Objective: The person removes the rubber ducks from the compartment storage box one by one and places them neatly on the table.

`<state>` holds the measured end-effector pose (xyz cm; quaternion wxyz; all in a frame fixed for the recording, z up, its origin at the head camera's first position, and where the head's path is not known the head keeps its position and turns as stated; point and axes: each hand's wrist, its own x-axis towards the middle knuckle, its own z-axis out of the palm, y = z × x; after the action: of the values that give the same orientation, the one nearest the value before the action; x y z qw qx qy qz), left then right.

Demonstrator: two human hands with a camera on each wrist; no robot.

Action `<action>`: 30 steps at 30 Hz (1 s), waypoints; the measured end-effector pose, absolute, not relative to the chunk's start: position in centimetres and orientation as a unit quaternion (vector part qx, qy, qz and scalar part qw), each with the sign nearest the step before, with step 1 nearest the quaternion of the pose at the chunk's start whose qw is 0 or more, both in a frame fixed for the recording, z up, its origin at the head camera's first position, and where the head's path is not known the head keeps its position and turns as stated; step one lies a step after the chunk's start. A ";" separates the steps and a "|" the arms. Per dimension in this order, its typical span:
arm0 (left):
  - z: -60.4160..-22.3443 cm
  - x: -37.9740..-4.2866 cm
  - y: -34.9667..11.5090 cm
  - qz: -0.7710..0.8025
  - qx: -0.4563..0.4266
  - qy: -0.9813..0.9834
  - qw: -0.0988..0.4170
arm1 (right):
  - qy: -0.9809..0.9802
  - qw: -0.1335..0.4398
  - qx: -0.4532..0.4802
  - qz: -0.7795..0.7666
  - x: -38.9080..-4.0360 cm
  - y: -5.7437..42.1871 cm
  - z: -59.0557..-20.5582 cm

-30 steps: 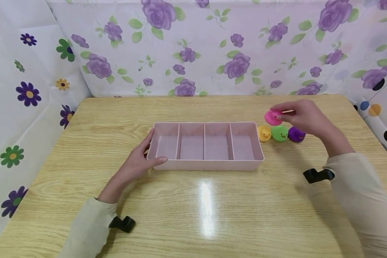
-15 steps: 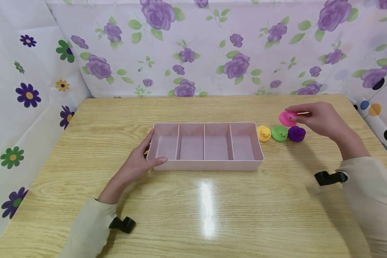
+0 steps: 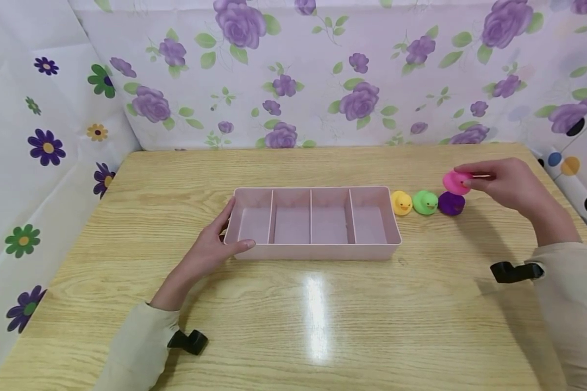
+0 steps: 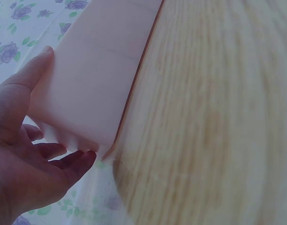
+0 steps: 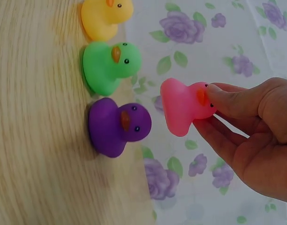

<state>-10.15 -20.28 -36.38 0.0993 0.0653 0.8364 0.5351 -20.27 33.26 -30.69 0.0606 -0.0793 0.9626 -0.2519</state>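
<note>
A pink rubber duck (image 3: 453, 182) is pinched by its head between the thumb and fingers of my right hand (image 3: 513, 184). In the right wrist view the pink duck (image 5: 179, 107) hangs clear above the purple rubber duck (image 5: 116, 125). Left of that one, a green rubber duck (image 3: 424, 203) and a yellow rubber duck (image 3: 401, 203) make up the rest of a row on the table. My left hand (image 3: 212, 244) grips the left end of a pale pink divided box (image 3: 318, 252), thumb along its front wall and fingers at its end wall.
Several compartments in the box hold nothing, and its right end stands close beside the yellow duck. Flowered sheets (image 3: 313, 70) rise behind the wooden table (image 3: 254, 320) and at its sides. A black wrist camera (image 3: 516, 271) sits at the right sleeve.
My right hand has carried the pink duck rightward, from above the yellow and green ducks to above the purple one. My left hand keeps its grip on the box.
</note>
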 end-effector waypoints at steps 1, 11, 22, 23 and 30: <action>-36.4 -10.1 -20.3 0.536 0.065 0.836 0.100 | 0.962 0.061 -0.076 -0.254 -20.2 33.5 -30.8; -36.4 -10.1 -20.3 0.536 0.066 0.836 0.100 | 0.963 0.058 -0.041 -0.260 -19.9 35.7 -31.7; -36.6 -10.2 -20.3 0.535 0.067 0.836 0.098 | 0.953 0.092 -0.012 -0.288 -19.3 37.7 -33.4; -36.6 -10.2 -20.3 0.535 0.067 0.836 0.098 | 0.953 0.093 -0.011 -0.289 -19.3 37.9 -33.6; -36.6 -10.2 -20.4 0.531 0.067 0.839 0.094 | 0.949 0.112 -0.006 -0.296 -19.1 38.7 -34.5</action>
<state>-10.18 -20.37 -36.62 0.0939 0.0671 0.8394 0.5311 -19.15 38.67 -34.51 0.1118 -0.0061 0.9487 -0.2956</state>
